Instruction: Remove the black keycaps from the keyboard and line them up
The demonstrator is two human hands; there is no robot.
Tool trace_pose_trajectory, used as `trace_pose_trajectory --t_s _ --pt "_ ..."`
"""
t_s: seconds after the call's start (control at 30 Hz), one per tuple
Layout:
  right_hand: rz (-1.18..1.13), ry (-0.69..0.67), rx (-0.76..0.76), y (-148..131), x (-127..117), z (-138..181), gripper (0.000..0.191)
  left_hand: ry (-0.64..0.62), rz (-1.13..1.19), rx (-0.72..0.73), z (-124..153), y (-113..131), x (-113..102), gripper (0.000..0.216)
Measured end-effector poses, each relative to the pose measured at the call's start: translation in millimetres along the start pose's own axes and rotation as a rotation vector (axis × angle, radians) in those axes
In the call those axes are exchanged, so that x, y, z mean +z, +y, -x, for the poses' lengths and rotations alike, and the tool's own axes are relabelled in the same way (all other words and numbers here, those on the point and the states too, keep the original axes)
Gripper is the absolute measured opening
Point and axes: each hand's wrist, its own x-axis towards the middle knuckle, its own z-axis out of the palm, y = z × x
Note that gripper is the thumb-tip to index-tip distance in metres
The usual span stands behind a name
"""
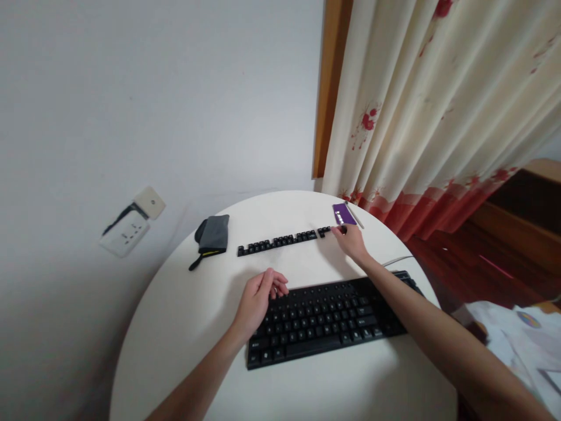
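Observation:
A black keyboard point(324, 316) lies on the white round table, its upper row of function keys apparently bare of caps. My left hand point(258, 295) is over its upper left corner, fingers curled in and thumb against them, with nothing visible in them. Farther back, black keycaps point(276, 242) stand in a long row with small gaps. At the right end of that row, beside a short group of keycaps point(323, 231), my right hand point(352, 241) pinches a small black keycap point(344, 229). Its fingers partly hide the keycap.
A grey pouch point(213, 234) with a black strap sits at the table's back left. Behind my right hand lie a purple card point(344, 213) and a thin pale stick-like tool point(355, 215). A cable point(397, 259) runs off the right edge. Wall and curtain point(385, 117) border the back.

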Motion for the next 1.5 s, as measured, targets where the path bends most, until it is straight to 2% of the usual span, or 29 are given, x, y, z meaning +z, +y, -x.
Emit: trace_pose_trajectory --t_s 0.07,0.13,0.2,0.27,0.4,0.6,0.93,1.1,1.23,1.5 --pt "-0.062 0.038 -0.013 1 -22 9 0.048 0.000 -0.001 0.004 0 1 0 0.053" --pt "-0.197 0.101 -0.051 5 -46 24 0.054 0.001 -0.004 0.007 -1 2 -1 0.053" --pt "-0.284 0.189 -0.130 13 -68 43 0.053 0.005 -0.012 0.007 -1 2 -2 0.053" --pt "-0.270 0.244 -0.133 23 -87 64 0.048 0.011 -0.024 0.004 -2 1 -3 0.053" --pt "-0.306 0.194 -0.038 48 -105 101 0.037 0.014 -0.050 0.006 -3 -1 -5 0.051" --pt "-0.212 0.073 -0.031 70 -104 127 0.033 0.005 -0.108 0.015 -3 0 -3 0.051" --pt "-0.079 0.006 -0.098 58 -98 128 0.031 0.016 -0.131 0.023 -5 -1 -4 0.052" --pt "0.178 -0.058 -0.163 48 -89 132 0.031 0.017 -0.138 0.042 -3 1 -2 0.053" --pt "0.347 -0.052 -0.130 49 -84 131 0.031 0.016 -0.140 0.039 -2 3 -1 0.054" --pt "-0.019 0.037 -0.058 64 -84 130 0.035 -0.006 -0.137 0.017 -2 1 0 0.057"
